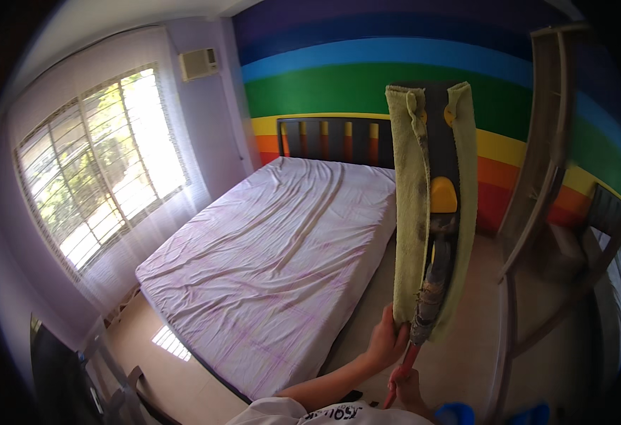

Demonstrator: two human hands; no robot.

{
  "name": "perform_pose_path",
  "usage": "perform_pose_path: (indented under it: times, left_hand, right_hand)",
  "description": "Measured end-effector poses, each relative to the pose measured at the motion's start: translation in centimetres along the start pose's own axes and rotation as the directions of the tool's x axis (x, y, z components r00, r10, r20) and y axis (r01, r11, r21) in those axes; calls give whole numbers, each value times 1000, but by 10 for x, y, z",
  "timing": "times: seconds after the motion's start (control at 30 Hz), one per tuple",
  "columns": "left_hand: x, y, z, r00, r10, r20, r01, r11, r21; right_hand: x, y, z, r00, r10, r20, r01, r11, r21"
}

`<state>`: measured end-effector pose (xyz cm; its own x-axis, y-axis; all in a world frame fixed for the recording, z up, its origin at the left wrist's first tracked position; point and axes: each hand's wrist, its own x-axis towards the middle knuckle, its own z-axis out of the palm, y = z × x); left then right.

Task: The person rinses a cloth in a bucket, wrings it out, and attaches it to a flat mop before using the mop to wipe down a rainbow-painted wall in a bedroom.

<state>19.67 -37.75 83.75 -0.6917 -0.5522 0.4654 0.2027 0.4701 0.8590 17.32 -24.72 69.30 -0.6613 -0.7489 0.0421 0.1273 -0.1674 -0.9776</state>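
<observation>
A flat mop is held up before me, its head upright and its underside towards me. A yellow-green cloth pad (410, 212) wraps around both long sides of the dark plastic mop head (442, 143), which has a yellow tab (443, 195). Tape or wrapping covers the joint (426, 313) above the red pole (410, 357). My left hand (387, 340) is at the lower end of the cloth, its fingers against the pad's edge; the fingertips are partly hidden. Lower down, my right hand (406, 383) is closed around the red pole.
A bed with a wrinkled pale sheet (278, 255) stands ahead, its dark headboard (337, 138) at the rainbow-striped wall. A curtained window (103, 164) is at left. A wooden-framed shelf (547, 122) and a mirror (581, 255) stand right. Blue objects (455, 413) lie on the floor near me.
</observation>
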Motion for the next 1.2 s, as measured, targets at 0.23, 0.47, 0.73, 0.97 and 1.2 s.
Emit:
perform_pose_path:
  times: [0.23,0.47,0.73,0.97,1.2]
  left_hand:
    - [-99,-23,-19,965,215,153,-244,946,213]
    - [-160,-34,-6,861,-372,347,473,836,-277]
    - [-135,-29,-48,934,-357,27,342,868,-360]
    - [-73,1,-138,903,-401,-152,244,772,-587]
    - [-43,42,-196,901,-270,-339,42,833,-551]
  right_hand:
    - [-12,-67,26,982,-160,98,157,987,33]
    - [5,-164,62,946,-167,279,108,971,213]
    - [-15,-59,88,920,-340,195,308,935,178]
    - [-87,153,80,816,219,535,-24,938,-347]
    - [-72,160,85,539,476,695,-261,879,-400]
